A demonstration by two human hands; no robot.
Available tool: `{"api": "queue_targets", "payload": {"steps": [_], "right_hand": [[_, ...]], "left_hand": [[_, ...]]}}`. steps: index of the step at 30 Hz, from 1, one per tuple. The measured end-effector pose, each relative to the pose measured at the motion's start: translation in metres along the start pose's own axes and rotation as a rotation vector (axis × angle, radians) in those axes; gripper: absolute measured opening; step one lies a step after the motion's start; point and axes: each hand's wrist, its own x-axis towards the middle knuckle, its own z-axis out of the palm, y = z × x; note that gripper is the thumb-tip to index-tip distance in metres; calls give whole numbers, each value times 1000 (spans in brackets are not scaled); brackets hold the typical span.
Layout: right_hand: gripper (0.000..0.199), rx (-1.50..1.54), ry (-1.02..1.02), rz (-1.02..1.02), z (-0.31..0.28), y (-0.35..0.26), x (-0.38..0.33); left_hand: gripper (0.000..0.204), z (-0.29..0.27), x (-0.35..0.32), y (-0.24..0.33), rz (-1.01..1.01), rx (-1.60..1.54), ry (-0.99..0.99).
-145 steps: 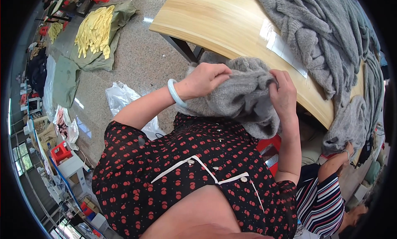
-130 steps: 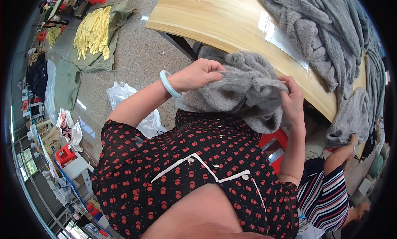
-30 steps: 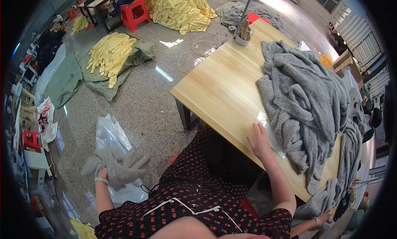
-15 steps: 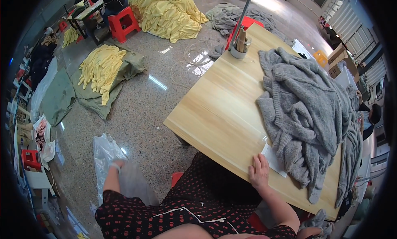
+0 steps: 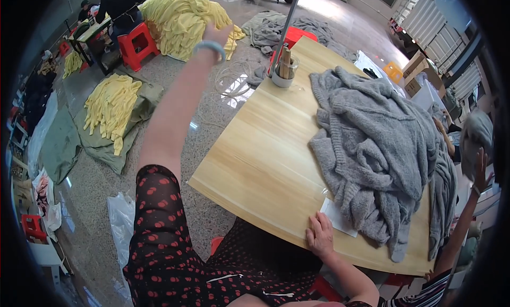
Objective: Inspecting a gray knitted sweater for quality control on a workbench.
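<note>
Right hand: your right hand (image 5: 320,234) lies flat, fingers spread, on the near edge of the wooden tabletop (image 5: 265,163), gripping nothing.
White paper: a white paper slip (image 5: 338,218) lies just beside that hand, partly under the pile.
Grey knitwear: a heap of grey sweaters (image 5: 374,142) covers the tabletop's right half, near your right hand.
Left hand: your left hand (image 5: 218,33) is raised high over the floor, well apart from the heap; you cannot tell its grip.
</note>
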Motion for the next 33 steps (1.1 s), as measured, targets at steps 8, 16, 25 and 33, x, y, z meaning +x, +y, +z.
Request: {"api": "queue_targets", "payload": {"steps": [8, 16, 25, 33], "right_hand": [[38, 37, 19, 8, 0, -2, -3], [39, 48, 63, 18, 2, 0, -6], [35, 247, 109, -1, -7, 19, 5], [29, 12, 617, 25, -142, 59, 67]], "left_hand": [[42, -25, -143, -147, -958, -247, -204], [28, -55, -211, -57, -568, -464, -292], [21, -78, -341, 11, -500, -464, -721], [18, -107, -392, 4, -613, -323, -717]]}}
